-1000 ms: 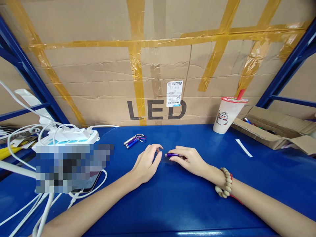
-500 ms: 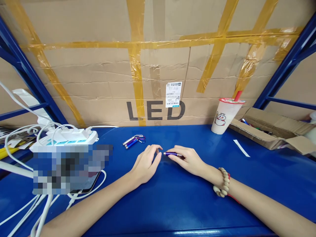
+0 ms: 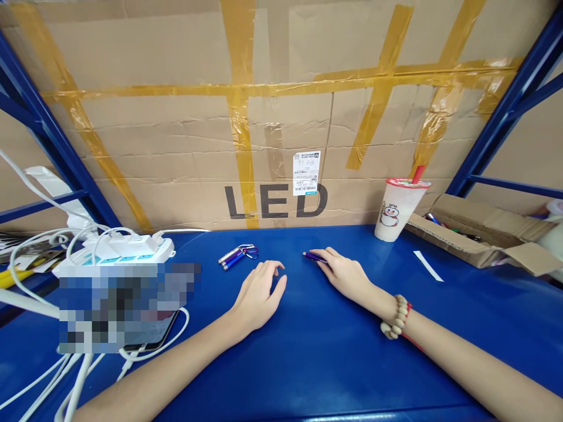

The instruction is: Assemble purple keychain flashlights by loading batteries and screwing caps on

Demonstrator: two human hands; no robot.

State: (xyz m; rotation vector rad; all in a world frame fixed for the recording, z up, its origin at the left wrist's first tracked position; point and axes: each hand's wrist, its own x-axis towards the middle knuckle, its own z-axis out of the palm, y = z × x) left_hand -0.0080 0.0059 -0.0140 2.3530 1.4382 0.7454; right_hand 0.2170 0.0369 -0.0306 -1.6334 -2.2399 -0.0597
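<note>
My right hand [image 3: 345,271] pinches a slim purple mini flashlight [image 3: 315,257] between thumb and fingers, just above or on the blue tabletop. Its metal end points left, and my fingers cover the rest of it. To the left, my left hand [image 3: 263,293] rests on the table with fingers loosely bent and the thumb apart, holding nothing. Behind that hand lie several similar mini flashlights [image 3: 235,258], silver, purple and blue, with small carabiner clips at their right end. A gap of bare table separates my two hands.
A tilted drink cup [image 3: 398,211] with a red straw stands at back right, beside an open cardboard box [image 3: 475,234]. A white paper strip [image 3: 427,265] lies nearby. On the left are a power strip [image 3: 127,252], white cables and a phone [image 3: 153,337]. A large carton [image 3: 197,146] forms the back.
My right hand has moved back and slightly right with the purple flashlight, away from my left hand. My left hand stays nearly in place. The camera view has shifted slightly.
</note>
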